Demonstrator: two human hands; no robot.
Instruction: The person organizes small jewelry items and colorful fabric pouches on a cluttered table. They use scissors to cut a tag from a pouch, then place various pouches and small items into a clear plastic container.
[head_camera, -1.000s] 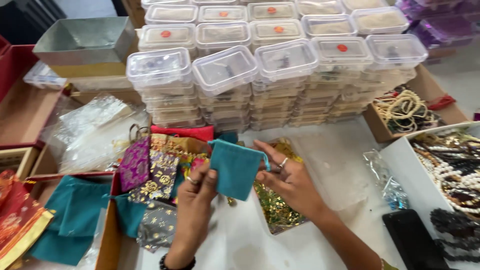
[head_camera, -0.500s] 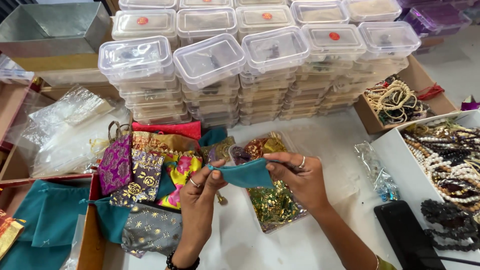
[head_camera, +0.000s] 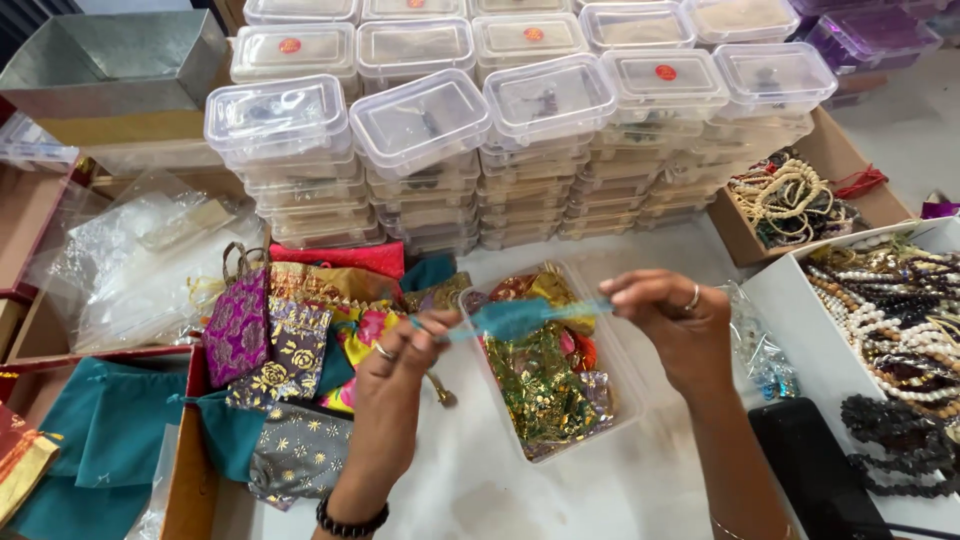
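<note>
Both hands hold a small teal fabric pouch (head_camera: 515, 317) stretched sideways between them, above the white table. My left hand (head_camera: 395, 375) pinches its left end with thumb and fingers; my right hand (head_camera: 670, 325) pinches its right end and wears a ring. Below the pouch stands a clear plastic tub (head_camera: 620, 410) with shiny gold, green and red pouches inside. Left of my left hand lies a heap of brocade pouches (head_camera: 290, 345) in purple, gold, pink and grey.
Stacks of lidded clear plastic boxes (head_camera: 500, 150) fill the back. A cardboard box of bead strings (head_camera: 790, 200) and a white tray of beads (head_camera: 900, 300) stand right. Plastic bags (head_camera: 140, 255) and teal cloth bags (head_camera: 110, 440) lie left; a black object (head_camera: 810, 480) lies at front right.
The teal pouch, held up flat a second ago, is now pulled out thin and level between my hands, which have moved apart. The view has shifted slightly.
</note>
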